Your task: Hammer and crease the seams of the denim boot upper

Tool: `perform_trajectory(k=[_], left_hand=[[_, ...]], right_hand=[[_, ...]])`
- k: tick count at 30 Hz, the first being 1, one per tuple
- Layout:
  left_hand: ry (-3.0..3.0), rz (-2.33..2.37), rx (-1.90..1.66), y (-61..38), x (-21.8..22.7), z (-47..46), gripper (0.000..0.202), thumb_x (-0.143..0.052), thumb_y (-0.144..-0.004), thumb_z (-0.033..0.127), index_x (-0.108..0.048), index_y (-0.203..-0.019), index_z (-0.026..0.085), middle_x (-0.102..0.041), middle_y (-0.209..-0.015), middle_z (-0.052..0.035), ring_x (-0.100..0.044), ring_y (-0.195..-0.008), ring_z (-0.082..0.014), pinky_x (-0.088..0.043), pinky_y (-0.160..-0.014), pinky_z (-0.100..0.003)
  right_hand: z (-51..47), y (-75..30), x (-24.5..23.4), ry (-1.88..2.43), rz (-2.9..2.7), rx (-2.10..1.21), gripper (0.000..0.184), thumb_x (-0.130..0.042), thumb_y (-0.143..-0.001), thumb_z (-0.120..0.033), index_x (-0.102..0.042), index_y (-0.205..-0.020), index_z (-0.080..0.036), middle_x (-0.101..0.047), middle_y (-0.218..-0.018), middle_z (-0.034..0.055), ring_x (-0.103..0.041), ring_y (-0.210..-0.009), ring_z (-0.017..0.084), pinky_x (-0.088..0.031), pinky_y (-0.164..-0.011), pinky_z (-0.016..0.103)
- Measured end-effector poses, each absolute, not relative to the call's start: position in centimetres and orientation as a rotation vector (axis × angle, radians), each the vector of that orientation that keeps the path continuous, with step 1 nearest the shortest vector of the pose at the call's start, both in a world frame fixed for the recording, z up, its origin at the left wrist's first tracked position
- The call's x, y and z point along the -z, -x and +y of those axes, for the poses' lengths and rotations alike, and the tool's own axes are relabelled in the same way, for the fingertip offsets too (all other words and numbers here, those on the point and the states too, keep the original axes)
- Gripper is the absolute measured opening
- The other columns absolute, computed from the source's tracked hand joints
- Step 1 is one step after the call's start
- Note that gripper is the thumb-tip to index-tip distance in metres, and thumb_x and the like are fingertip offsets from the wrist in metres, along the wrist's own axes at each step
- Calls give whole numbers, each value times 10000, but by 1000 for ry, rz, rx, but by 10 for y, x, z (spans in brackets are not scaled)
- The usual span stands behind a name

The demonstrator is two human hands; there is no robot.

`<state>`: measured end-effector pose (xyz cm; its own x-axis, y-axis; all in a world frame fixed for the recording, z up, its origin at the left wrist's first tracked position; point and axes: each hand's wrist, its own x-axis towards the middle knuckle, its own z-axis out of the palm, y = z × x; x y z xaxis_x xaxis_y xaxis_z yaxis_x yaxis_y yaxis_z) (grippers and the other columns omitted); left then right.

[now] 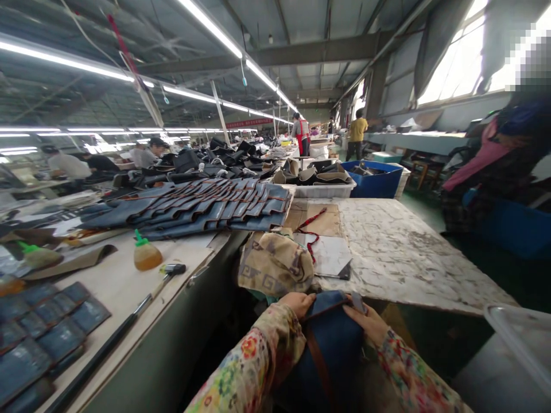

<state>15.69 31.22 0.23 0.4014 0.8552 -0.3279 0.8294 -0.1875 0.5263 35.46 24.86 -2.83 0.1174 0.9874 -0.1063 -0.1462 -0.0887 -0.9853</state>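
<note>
A dark blue leather piece with a brown strip (338, 338) hangs over my lap, its upper edge lifted near the table. My left hand (298, 303) pinches that edge at its left corner. At the right corner, my right hand (368, 322) is closed on the same piece, with a small grey tab (358, 302) beside its fingers; whether the tab belongs to the piece I cannot tell. Just beyond my hands lies a crumpled beige patterned cloth (275, 264). A white pad (329, 255) and a red and black cord (316, 218) rest behind it.
On the left table are a long row of overlapping blue leather pieces (206, 206), a glue bottle with a green tip (147, 253) and a hammer (173, 269). A white crate (321, 190) and blue bin (374, 183) stand ahead. A person (486, 155) is at right.
</note>
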Motion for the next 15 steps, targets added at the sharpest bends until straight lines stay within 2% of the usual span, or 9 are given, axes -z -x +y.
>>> perform_trajectory(k=[7, 15], left_hand=[[-2047, 1414, -75, -132, -5, 306, 564, -221, -832, 551, -651, -737, 200, -641, -708, -50, -593, -694, -193, -411, -613, -255], [-2055, 1295, -139, -137, -9, 315, 435, -401, -801, 538, -625, -635, 204, -629, -682, -20, -587, -728, -177, -429, -682, -244]], right_hand=[[245, -334, 39, 1189, -968, -1374, 542, -707, -559, -463, -622, -997, -156, -660, -820, 61, -611, -805, 251, -487, -750, 358], [237, -338, 36, 1326, -934, -1288, 596, -714, -544, -461, -598, -1032, -139, -656, -802, 60, -616, -742, 233, -496, -707, 347]])
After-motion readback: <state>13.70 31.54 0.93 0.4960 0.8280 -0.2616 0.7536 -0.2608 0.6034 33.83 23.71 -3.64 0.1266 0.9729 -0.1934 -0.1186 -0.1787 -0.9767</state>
